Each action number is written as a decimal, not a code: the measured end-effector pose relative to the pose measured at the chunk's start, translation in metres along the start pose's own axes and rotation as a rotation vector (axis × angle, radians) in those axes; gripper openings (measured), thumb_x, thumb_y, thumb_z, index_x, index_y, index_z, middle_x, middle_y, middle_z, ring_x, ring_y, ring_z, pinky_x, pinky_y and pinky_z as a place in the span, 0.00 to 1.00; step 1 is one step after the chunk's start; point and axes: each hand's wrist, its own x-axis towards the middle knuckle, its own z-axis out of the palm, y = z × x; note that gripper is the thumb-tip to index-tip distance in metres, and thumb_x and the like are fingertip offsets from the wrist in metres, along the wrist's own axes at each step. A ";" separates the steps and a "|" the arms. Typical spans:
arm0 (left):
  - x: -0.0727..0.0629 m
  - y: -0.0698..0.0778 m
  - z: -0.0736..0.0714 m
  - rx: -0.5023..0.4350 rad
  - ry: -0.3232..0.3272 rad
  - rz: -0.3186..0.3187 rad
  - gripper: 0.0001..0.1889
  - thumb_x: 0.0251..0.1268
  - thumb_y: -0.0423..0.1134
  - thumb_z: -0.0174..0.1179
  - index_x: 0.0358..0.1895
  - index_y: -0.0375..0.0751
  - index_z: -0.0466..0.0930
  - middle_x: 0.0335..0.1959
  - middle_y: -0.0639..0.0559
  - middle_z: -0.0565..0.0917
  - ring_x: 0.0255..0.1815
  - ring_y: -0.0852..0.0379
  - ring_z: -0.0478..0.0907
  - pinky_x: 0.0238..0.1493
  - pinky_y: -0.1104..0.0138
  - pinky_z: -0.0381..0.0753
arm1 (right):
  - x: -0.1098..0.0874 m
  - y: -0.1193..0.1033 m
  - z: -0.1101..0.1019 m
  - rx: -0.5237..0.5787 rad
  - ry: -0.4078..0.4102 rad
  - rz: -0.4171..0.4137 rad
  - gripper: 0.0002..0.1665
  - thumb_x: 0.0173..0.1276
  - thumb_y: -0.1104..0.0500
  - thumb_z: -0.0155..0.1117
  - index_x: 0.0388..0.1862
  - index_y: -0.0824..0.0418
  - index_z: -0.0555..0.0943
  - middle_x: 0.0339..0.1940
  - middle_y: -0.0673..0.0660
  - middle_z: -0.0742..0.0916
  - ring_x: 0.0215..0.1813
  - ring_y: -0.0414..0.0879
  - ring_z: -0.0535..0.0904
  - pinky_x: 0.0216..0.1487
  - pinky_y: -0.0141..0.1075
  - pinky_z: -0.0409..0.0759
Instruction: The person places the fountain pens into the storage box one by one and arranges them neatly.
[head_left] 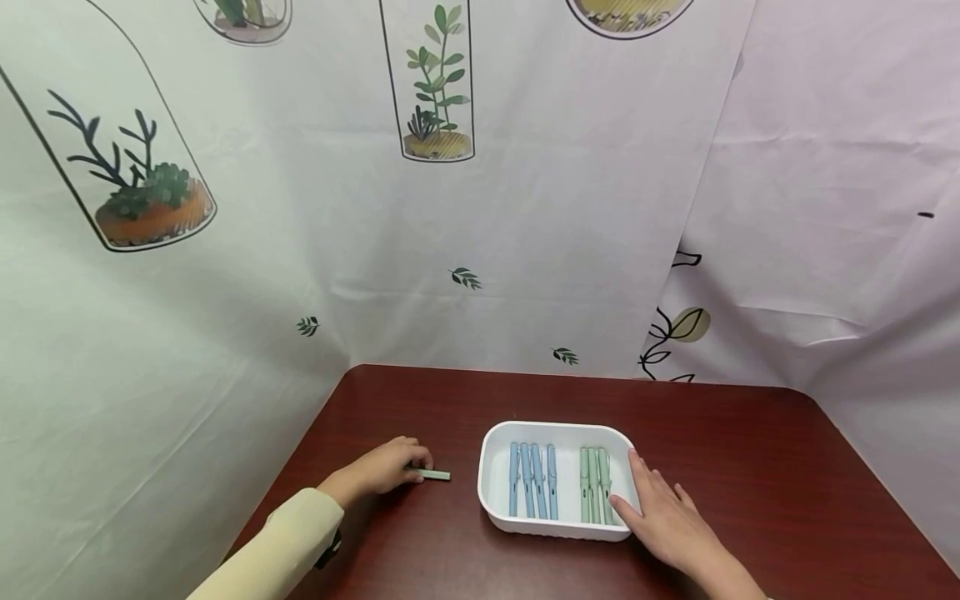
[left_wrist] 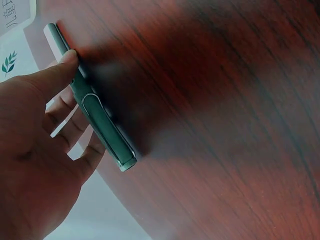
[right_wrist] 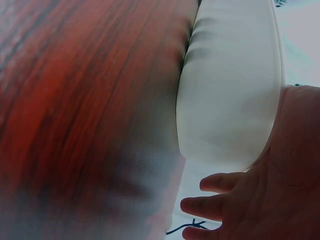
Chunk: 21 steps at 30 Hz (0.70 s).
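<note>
My left hand (head_left: 390,465) is at the left of the table, its thumb and fingers pinching a light green pen (head_left: 435,475). In the left wrist view the pen (left_wrist: 102,122) slants just over the wood, its metal clip facing up and the thumb on its barrel. To the right sits a white tray (head_left: 555,528) holding several blue pens (head_left: 527,479) at its left and three green pens (head_left: 595,485) at its right. At the tray's right end rests my right hand (head_left: 667,517), fingers extended, thumb over the rim; the right wrist view shows it against the tray's outer wall (right_wrist: 230,95).
Everything stands on a dark red wooden table (head_left: 420,542) with rounded far corners. Pale cloth (head_left: 525,233) printed with plants hangs behind the table and along both sides.
</note>
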 end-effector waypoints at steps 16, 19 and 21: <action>0.002 0.002 0.001 0.154 0.113 -0.048 0.10 0.62 0.40 0.71 0.46 0.55 0.89 0.37 0.61 0.80 0.41 0.58 0.72 0.40 0.61 0.75 | 0.000 0.000 0.000 -0.003 -0.011 0.009 0.53 0.75 0.35 0.55 0.83 0.66 0.49 0.78 0.71 0.66 0.76 0.73 0.58 0.71 0.72 0.52; -0.001 0.001 -0.001 0.173 0.127 -0.113 0.14 0.61 0.38 0.72 0.50 0.52 0.87 0.40 0.57 0.79 0.44 0.55 0.73 0.43 0.57 0.76 | 0.001 0.000 0.001 -0.002 -0.011 0.009 0.53 0.75 0.35 0.55 0.83 0.66 0.49 0.78 0.71 0.65 0.77 0.73 0.58 0.71 0.72 0.52; -0.003 -0.001 -0.002 0.177 0.154 -0.167 0.13 0.59 0.36 0.74 0.47 0.49 0.87 0.40 0.55 0.78 0.44 0.54 0.72 0.42 0.57 0.76 | 0.001 0.000 0.000 -0.004 -0.010 0.008 0.53 0.75 0.35 0.55 0.83 0.66 0.49 0.78 0.71 0.65 0.76 0.73 0.58 0.71 0.72 0.52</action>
